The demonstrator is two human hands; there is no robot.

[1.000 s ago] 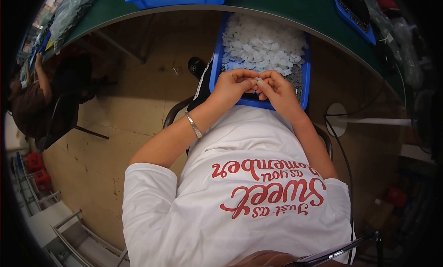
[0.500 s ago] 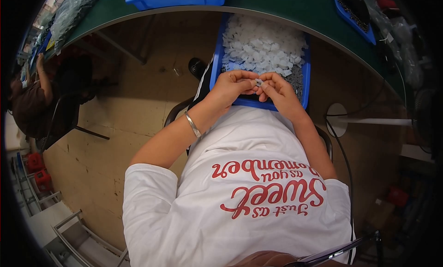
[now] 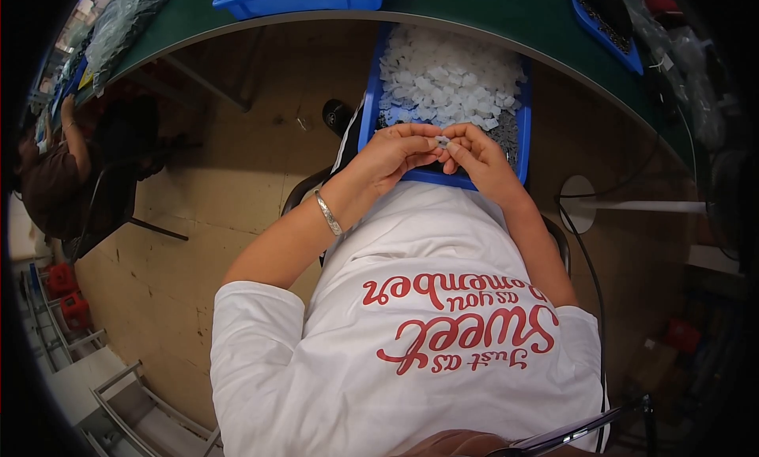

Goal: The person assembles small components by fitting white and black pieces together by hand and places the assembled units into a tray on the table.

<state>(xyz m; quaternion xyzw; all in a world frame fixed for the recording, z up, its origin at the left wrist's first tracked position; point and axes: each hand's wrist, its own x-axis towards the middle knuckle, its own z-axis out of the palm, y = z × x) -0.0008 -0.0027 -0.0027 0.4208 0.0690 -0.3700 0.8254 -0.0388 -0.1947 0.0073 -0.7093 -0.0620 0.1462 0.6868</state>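
Right thumb (image 3: pixel 458 150) has drawn back slightly, baring more of the small pale piece (image 3: pixel 443 141).

Fingers of the left hand (image 3: pixel 391 153) and right hand (image 3: pixel 485 164) pinch it from opposite sides, over the near end of a blue tray (image 3: pixel 368 117); it looks light, stiff and perhaps slick, so its edges seem the best hold, though brittleness cannot be told. Farther out, white pieces (image 3: pixel 451 69) heap in the tray, whose far end runs under the green desk (image 3: pixel 506 16).

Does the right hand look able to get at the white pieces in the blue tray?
Probably yes: the white pieces lie uncovered in the blue tray, just beyond the right hand, with nothing between. Its grip, though, looks taken by a small piece.
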